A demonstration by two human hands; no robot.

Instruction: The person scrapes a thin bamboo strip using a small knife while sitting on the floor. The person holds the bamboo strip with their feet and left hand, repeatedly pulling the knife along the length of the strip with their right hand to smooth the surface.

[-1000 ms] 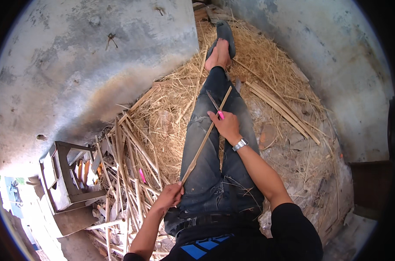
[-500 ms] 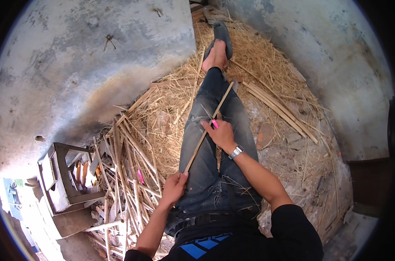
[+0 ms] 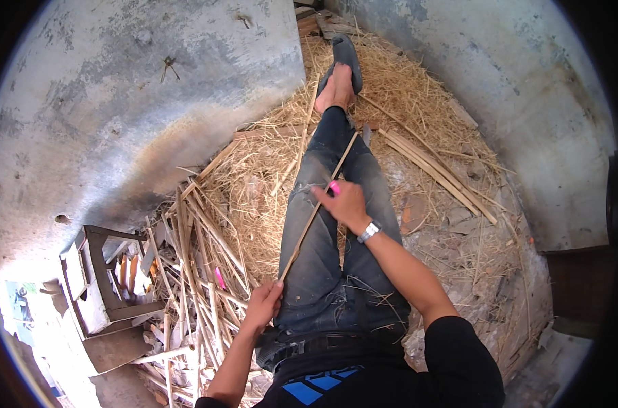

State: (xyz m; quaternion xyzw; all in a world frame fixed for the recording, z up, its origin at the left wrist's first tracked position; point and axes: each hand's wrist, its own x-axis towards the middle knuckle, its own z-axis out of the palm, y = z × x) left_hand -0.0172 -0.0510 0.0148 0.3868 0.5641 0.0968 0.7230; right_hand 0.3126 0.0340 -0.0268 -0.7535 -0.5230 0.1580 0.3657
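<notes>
A thin, flat bamboo strip (image 3: 300, 249) slants across my dark, worn trousers, from near my left hip up between my shins. My left hand (image 3: 263, 305) is closed on its near end, thumb on top. Farther along, my right hand (image 3: 347, 205), with a metal watch (image 3: 369, 232) on the wrist, is closed around the pink handle (image 3: 334, 188) of a knife. The blade is smeared by motion and only faintly visible, pointing up and left across the strip. Whether its edge touches the strip I cannot tell. My right thumb lies beside the strip.
A heap of bamboo sticks (image 3: 203, 272) lies to my left, with a pink object (image 3: 219, 277) among them. Split strips (image 3: 435, 170) rest to the right of my legs. Straw shavings (image 3: 397, 81) cover the ground. Concrete walls (image 3: 152, 81) and a broken wooden frame (image 3: 111, 279) stand around.
My left hand has shifted slightly down and left, drawing the strip toward me. The strip's far end has come nearer. My right hand has moved slightly up and left with the knife.
</notes>
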